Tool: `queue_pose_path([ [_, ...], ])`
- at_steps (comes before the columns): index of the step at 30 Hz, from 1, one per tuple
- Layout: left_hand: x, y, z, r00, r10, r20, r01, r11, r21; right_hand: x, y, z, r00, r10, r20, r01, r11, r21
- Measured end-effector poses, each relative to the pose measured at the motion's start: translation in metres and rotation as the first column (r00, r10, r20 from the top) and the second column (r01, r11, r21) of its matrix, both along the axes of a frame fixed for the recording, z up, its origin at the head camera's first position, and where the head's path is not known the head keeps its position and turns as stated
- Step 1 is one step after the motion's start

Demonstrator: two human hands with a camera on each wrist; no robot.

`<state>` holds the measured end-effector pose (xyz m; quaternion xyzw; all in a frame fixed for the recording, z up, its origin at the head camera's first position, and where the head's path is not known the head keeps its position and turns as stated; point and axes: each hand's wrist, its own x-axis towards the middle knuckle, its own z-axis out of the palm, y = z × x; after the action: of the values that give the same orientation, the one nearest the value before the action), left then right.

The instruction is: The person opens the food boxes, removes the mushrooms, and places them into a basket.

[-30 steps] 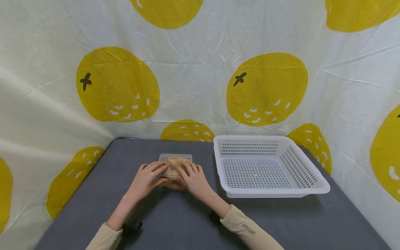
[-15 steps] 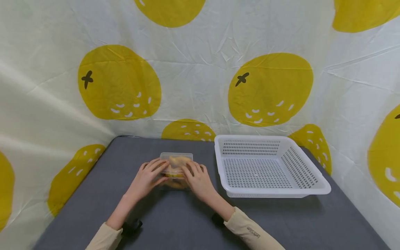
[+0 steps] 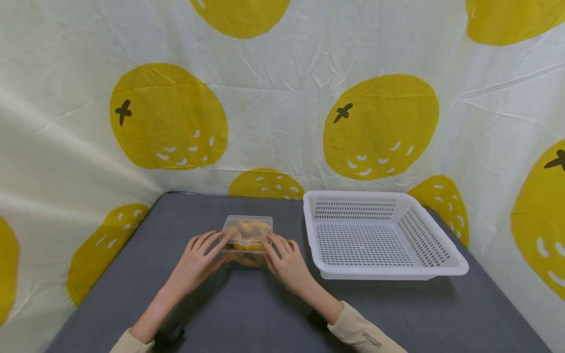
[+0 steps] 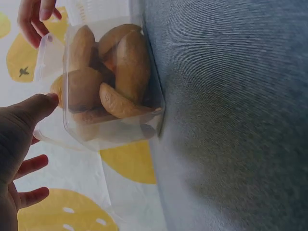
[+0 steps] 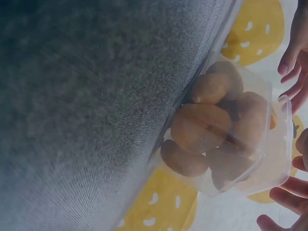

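Head view: high, facing forward and down over the table. Both wrist views: low, close, opposite sides. All three share the clear box.

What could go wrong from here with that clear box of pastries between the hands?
1. The left hand and right hand touch the clear box only with straight fingertips, so it may slide or tip.
2. Its lid overhangs the rim and may not be seated.
3. The white basket stands close on the right; a swing could bump it.
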<state>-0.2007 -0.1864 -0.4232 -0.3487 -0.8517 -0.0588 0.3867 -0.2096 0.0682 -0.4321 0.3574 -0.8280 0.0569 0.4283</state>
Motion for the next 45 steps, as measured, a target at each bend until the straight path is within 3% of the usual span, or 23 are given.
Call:
queue_pose_path([
  [8,0.006,0.001,-0.001,0.999,-0.019,-0.026,0.019,1.0,-0.008,0.007,0.007,0.001,1.0,0.014,0.01,-0.015,0.999,0.042],
  [14,0.003,0.0,-0.001,0.999,-0.001,0.038,0.001,1.0,0.012,0.007,0.01,0.001,0.999,0.019,0.045,-0.021,0.999,0.049],
  [19,-0.009,-0.001,0.001,0.992,-0.021,0.125,0.007,0.993,0.115,0.007,0.01,0.004,0.994,0.026,0.11,-0.028,0.999,0.021],
  [23,-0.021,-0.001,0.002,0.984,-0.068,0.165,0.031,0.975,0.22,0.006,0.01,0.007,0.983,0.011,0.182,-0.013,1.0,0.007],
  [29,-0.039,-0.001,0.007,0.978,-0.16,0.132,0.114,0.945,0.307,0.003,0.009,0.011,0.96,-0.005,0.281,0.012,1.0,-0.021],
  [34,-0.05,0.0,0.008,0.977,-0.176,0.118,0.129,0.936,0.327,-0.001,0.009,0.012,0.947,-0.003,0.321,0.019,0.999,-0.047],
  [39,-0.058,0.001,0.007,0.971,-0.175,0.164,0.114,0.938,0.329,-0.003,0.009,0.011,0.946,0.005,0.325,0.019,0.997,-0.071],
  [45,-0.066,0.004,0.006,0.972,-0.122,0.2,0.062,0.957,0.285,-0.005,0.007,0.008,0.944,0.006,0.329,0.027,0.995,-0.094],
])
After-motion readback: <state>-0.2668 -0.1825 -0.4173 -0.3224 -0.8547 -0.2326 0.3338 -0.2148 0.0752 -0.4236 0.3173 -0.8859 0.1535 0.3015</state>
